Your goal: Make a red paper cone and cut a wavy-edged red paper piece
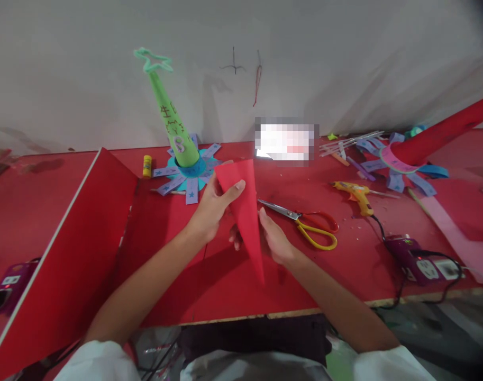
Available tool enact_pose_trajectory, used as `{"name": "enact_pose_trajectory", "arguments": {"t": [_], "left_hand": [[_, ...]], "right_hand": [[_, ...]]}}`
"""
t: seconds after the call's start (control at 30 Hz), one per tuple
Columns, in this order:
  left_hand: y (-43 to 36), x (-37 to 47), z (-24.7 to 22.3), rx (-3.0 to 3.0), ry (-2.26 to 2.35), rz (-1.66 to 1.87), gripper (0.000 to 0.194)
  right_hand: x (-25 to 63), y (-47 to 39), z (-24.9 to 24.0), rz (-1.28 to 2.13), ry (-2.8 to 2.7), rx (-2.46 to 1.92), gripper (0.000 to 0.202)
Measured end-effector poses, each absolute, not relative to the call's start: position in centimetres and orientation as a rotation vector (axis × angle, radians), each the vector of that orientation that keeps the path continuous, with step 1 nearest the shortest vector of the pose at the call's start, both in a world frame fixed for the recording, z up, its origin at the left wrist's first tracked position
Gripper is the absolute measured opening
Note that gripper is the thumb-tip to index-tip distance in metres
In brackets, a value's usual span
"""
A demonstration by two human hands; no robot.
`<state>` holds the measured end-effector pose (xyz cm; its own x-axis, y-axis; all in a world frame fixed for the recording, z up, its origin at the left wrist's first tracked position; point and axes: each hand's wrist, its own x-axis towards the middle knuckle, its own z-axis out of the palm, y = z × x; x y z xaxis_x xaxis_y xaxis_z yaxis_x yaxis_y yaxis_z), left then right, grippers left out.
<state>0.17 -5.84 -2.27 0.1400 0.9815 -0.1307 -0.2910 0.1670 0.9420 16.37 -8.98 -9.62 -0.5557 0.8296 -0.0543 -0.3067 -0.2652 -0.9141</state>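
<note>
A red paper cone [247, 211] is between my hands over the table, its narrow tip pointing down toward me. My left hand [217, 203] grips the wide upper end, thumb on the front face and fingers behind. Along the cone's right side is my right hand [275, 233], its thumb raised by the edge and some fingers reaching behind the paper. Most of those fingers are hidden. Just right of my right hand lies a pair of scissors [297, 216] with one red and one yellow handle.
A green cone hat [178, 127] with a star top stands behind, beside a yellow glue stick [147, 166]. A red divider [86, 238] rises at left. At right lie a yellow glue gun [356, 196], a purple power strip [413, 259] and a red cone hat [435, 137].
</note>
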Motion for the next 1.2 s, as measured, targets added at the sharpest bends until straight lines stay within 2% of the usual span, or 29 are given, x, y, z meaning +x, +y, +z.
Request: {"name": "enact_pose_trajectory", "arguments": {"t": [0.07,0.13,0.23,0.37,0.47,0.57,0.63,0.7,0.77,0.87,1.0,1.2], "left_hand": [[-5.5,0.0,-2.6,0.864,0.946,1.177,0.061],[-5.0,-0.1,-3.1,0.786,0.927,1.218,0.057],[-4.6,0.1,-4.2,0.64,0.922,1.209,0.051],[-4.7,1.1,-5.8,0.51,0.94,1.189,0.046],[-5.1,1.8,-6.8,0.489,0.938,1.195,0.047],[-5.3,1.9,-7.6,0.578,0.885,1.1,0.047],[-5.2,1.5,-8.1,0.726,0.916,1.005,0.055],[-4.8,0.8,-8.7,0.915,1.018,0.932,0.062],[-4.2,0.1,-9.3,1.099,1.097,0.917,0.059],[-3.2,-0.8,-9.9,1.314,1.1,1.046,0.051],[-2.6,-1.0,-10.2,1.463,1.009,1.23,0.053],[-3.0,-0.9,-11.4,1.602,0.815,1.213,0.053]], "right_hand": [[16.8,-8.5,-10.2,1.604,-1.364,-0.843,0.064],[17.4,-7.8,-10.8,1.166,-1.551,-0.967,0.054],[18.2,-7.0,-11.5,0.665,-1.793,-0.96,0.057],[18.6,-6.5,-12.3,0.326,-2.044,-0.776,0.055],[18.7,-6.2,-12.6,0.207,-2.117,-0.729,0.048],[19.1,-5.8,-12.1,0.224,-2.049,-0.689,0.035],[19.5,-5.4,-11.3,0.292,-1.894,-0.675,0.032],[19.9,-4.9,-10.4,0.415,-1.684,-0.718,0.031],[20.3,-4.3,-9.5,0.587,-1.499,-0.783,0.03],[20.6,-3.6,-8.8,0.857,-1.402,-0.836,0.036],[20.4,-3.7,-9.1,1.076,-1.481,-0.811,0.046],[20.1,-4.0,-12.1,1.258,-1.538,-0.745,0.06]]}}
